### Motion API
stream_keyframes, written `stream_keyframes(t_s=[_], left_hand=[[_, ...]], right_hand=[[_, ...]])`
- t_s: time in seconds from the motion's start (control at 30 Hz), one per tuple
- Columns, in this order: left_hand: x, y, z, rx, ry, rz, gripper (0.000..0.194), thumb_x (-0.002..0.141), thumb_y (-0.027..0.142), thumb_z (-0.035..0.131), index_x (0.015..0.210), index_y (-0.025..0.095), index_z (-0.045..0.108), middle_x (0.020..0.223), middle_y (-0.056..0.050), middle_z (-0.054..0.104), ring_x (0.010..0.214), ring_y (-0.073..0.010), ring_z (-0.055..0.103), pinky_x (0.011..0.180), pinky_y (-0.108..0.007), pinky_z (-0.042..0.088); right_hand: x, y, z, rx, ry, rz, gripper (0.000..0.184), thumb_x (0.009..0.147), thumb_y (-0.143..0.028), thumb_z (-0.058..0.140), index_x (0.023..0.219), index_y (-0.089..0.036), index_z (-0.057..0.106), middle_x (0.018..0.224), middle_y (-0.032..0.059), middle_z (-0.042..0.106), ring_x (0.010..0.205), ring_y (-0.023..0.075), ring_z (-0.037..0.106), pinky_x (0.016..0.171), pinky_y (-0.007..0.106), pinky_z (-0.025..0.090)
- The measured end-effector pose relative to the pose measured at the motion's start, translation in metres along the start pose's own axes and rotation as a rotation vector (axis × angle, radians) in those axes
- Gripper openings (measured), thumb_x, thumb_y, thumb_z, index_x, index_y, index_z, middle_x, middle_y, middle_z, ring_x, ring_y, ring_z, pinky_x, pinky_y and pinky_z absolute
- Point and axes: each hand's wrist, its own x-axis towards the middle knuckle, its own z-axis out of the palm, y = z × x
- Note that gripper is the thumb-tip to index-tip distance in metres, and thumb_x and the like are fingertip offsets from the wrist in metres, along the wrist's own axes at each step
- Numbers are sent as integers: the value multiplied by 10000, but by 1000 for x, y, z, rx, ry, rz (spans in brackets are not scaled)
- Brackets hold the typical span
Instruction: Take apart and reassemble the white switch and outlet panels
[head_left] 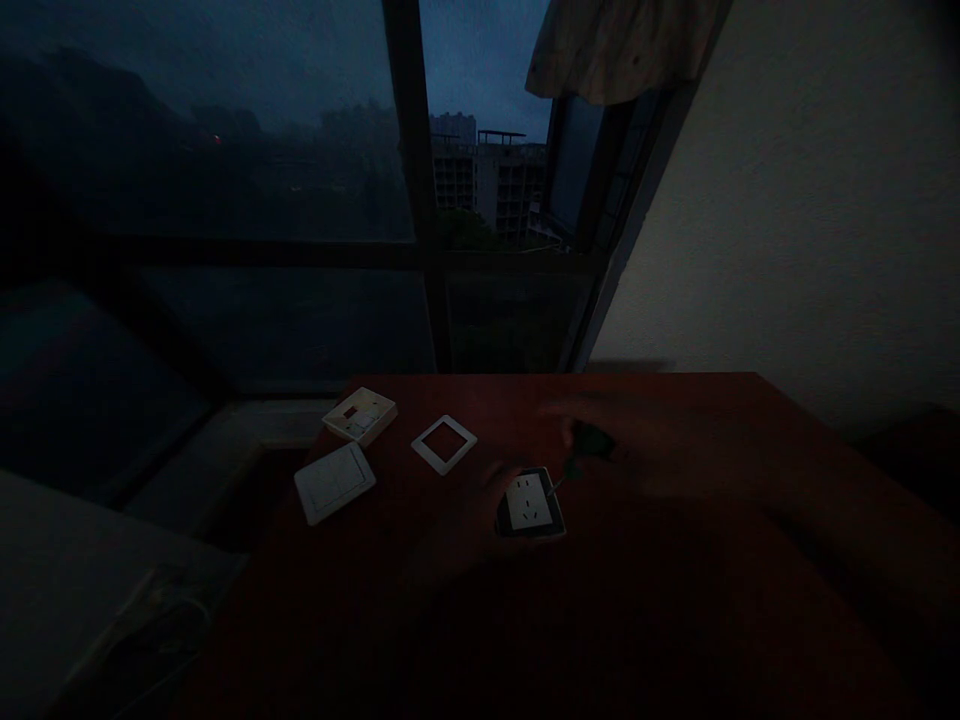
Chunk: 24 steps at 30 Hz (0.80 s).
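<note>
In dim light, a wall socket [529, 503] with a white face and dark surround sits low over the red-brown table [600, 620]. My left hand [469, 525] is closed round its left side. From the right, my right hand [637, 440] grips the dark green handle of a screwdriver [591, 440]. The screwdriver's shaft slants down to the left, and its tip meets the socket's right edge. Whether the tip sits in a screw or a slot is too dark to tell. A white square frame [444, 444] lies flat beyond my left hand.
At the table's left edge lie a white switch plate [334, 483] and, behind it, an open cream mounting box [360, 414]. A dark-framed window [424, 180] rises behind the table, with a curtain [622, 50] at its top right. A pale wall [795, 220] stands right.
</note>
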Motion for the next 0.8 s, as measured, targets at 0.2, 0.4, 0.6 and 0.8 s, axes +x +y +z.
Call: stream_keyframes(t_s=[0.2,0.4,0.6,0.8], left_hand=[[0,1,-1,-29,-12,-24,849,670,500,767,1387,274,374,1410,-74,411,1284,-303,397,1053,-425,351],[0,4,-4,-3,-18,-20,823,673,520,760,1369,258,407,1395,-82,423,1267,-291,415,1056,-414,349],[0,4,-5,-8,-21,-5,818,682,535,746,1376,285,393,1388,-71,432,1260,-290,422,1046,-420,361],[0,-5,1,5,-21,-32,889,674,550,747,1408,257,339,1457,-94,357,1328,-308,343,1086,-446,313]], right_hand=[[7,0,6,-549,21,425,417,938,-452,372,894,-154,660,780,152,702,724,290,680,616,376,480],[-1,7,-6,-205,6,113,327,893,-293,515,1206,-212,564,1147,98,653,1052,237,615,847,351,480],[-3,8,-4,-3,-2,22,502,862,-296,564,1342,-222,437,1260,99,594,1117,227,580,894,351,472],[3,1,0,-454,18,335,324,932,-392,418,914,-165,648,816,122,704,741,270,668,664,377,485]])
